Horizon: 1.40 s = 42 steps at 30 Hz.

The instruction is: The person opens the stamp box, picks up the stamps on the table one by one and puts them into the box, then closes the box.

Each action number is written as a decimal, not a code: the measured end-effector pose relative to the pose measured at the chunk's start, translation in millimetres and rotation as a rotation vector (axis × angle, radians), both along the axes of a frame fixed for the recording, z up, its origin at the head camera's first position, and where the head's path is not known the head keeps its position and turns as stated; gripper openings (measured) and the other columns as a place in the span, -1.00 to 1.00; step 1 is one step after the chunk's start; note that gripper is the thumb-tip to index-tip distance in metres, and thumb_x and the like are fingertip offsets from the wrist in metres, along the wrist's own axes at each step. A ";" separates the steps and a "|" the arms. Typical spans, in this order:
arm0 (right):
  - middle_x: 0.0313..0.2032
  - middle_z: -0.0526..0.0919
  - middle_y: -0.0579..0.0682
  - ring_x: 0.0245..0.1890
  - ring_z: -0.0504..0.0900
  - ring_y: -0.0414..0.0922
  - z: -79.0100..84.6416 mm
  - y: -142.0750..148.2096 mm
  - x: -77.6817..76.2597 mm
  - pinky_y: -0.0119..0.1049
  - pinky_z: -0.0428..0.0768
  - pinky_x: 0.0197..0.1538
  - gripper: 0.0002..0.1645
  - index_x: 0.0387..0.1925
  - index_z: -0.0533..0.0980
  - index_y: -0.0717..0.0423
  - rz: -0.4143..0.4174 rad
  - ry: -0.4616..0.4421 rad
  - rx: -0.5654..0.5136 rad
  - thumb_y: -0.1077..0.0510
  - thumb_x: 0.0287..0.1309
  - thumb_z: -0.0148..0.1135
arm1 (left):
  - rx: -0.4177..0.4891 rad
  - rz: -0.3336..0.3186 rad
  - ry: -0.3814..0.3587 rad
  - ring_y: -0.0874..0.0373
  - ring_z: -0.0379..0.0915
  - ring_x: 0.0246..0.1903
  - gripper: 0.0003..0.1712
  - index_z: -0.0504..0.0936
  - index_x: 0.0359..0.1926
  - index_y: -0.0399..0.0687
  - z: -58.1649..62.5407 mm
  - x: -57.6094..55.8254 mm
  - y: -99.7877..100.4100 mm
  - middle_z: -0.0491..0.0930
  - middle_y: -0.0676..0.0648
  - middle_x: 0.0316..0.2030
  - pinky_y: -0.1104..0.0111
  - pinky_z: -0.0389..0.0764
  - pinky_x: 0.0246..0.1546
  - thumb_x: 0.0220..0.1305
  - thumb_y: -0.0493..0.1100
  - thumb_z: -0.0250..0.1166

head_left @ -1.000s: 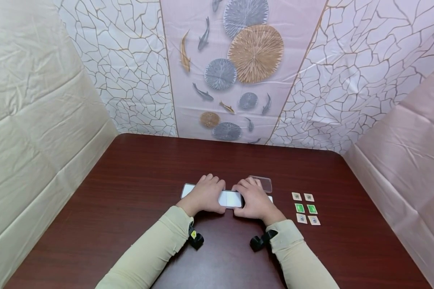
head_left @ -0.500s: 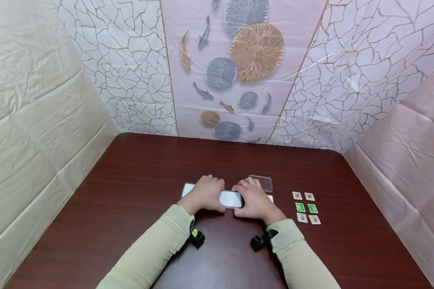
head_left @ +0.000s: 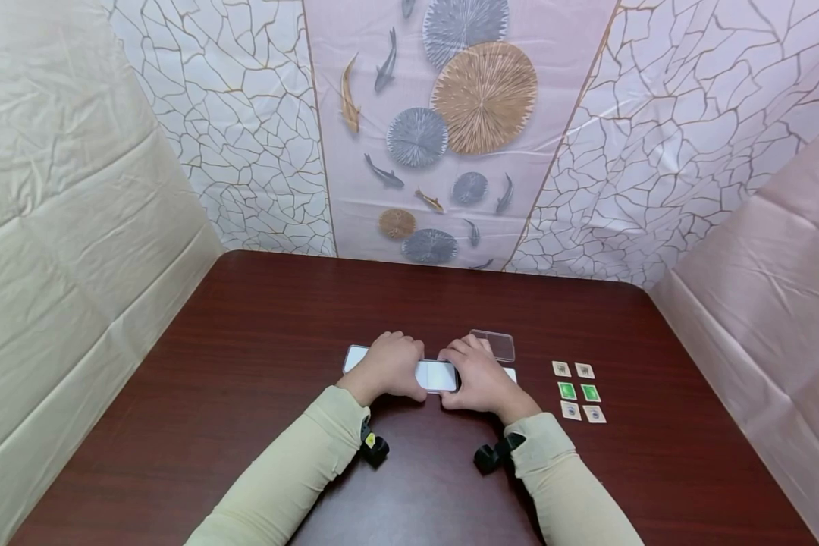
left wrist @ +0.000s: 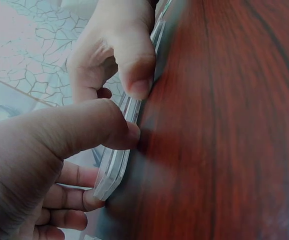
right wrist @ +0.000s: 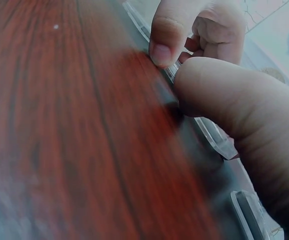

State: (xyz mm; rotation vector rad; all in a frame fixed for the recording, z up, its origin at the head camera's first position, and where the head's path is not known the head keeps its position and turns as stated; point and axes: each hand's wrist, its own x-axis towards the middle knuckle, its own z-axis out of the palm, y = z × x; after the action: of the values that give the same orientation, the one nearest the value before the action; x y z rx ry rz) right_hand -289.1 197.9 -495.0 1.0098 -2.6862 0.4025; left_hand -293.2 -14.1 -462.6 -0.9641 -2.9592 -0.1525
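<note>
Right of the gripped case (head_left: 437, 376) — six cards (head_left: 567, 391), markings unreadably small.

The case (left wrist: 113, 172) looks like clear, glossy plastic. The table (head_left: 423, 485) has smooth, faintly shiny wood grain. The sleeves (head_left: 292, 462) are matt cloth.

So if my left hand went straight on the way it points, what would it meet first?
Beyond the case your left hand grips, the way over the table looks free; it would probably meet the patterned backdrop first, though depth is unclear.
</note>
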 end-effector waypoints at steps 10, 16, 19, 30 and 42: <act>-0.11 0.62 -0.04 -0.05 0.43 -0.04 2.2 -3.4 3.8 0.08 0.32 0.16 -0.39 -0.09 0.63 0.06 0.016 -0.041 -0.002 -0.13 -0.25 0.40 | -0.024 0.021 -0.002 0.13 0.44 -0.34 -0.45 0.58 -0.33 0.07 -4.8 1.8 -0.8 0.54 0.11 -0.44 0.23 0.49 -0.17 -0.24 0.29 0.52; -0.09 0.61 -0.04 -0.03 0.42 -0.05 3.0 -3.7 3.5 0.07 0.32 0.17 -0.38 -0.06 0.62 0.06 0.014 -0.049 -0.004 -0.12 -0.24 0.39 | -0.026 0.027 0.014 0.12 0.46 -0.36 -0.45 0.56 -0.36 0.06 -1.1 4.4 0.0 0.54 0.09 -0.45 0.23 0.51 -0.18 -0.25 0.28 0.53; -0.08 0.61 -0.04 -0.02 0.42 -0.04 3.1 -2.7 3.0 0.09 0.32 0.20 -0.38 -0.05 0.62 0.07 0.017 -0.054 -0.011 -0.12 -0.23 0.40 | -0.030 0.028 0.023 0.10 0.49 -0.33 -0.44 0.57 -0.34 0.05 -0.1 4.7 1.4 0.56 0.08 -0.43 0.21 0.52 -0.15 -0.26 0.28 0.53; -0.08 0.59 -0.04 0.01 0.42 -0.02 2.8 1.3 5.8 0.22 0.27 0.28 -0.39 -0.05 0.61 0.08 0.000 -0.085 -0.042 -0.08 -0.21 0.43 | -0.043 0.018 0.017 0.09 0.50 -0.30 -0.42 0.61 -0.29 0.02 3.5 5.6 7.2 0.59 0.06 -0.38 0.20 0.52 -0.12 -0.24 0.28 0.52; -0.07 0.56 -0.03 0.03 0.41 0.01 4.0 -1.5 6.1 0.31 0.18 0.36 -0.39 -0.03 0.60 0.10 0.008 -0.102 -0.056 -0.05 -0.21 0.42 | -0.066 0.018 0.014 0.09 0.51 -0.29 -0.46 0.61 -0.32 0.05 4.7 4.6 5.5 0.58 0.07 -0.38 0.21 0.52 -0.12 -0.23 0.28 0.51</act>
State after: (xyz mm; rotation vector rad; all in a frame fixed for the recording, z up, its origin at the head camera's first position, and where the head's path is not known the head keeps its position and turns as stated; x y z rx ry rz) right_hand -283.1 196.5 -491.0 1.0104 -2.7446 0.5422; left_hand -288.5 -8.7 -457.8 -0.9403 -2.9767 -0.0476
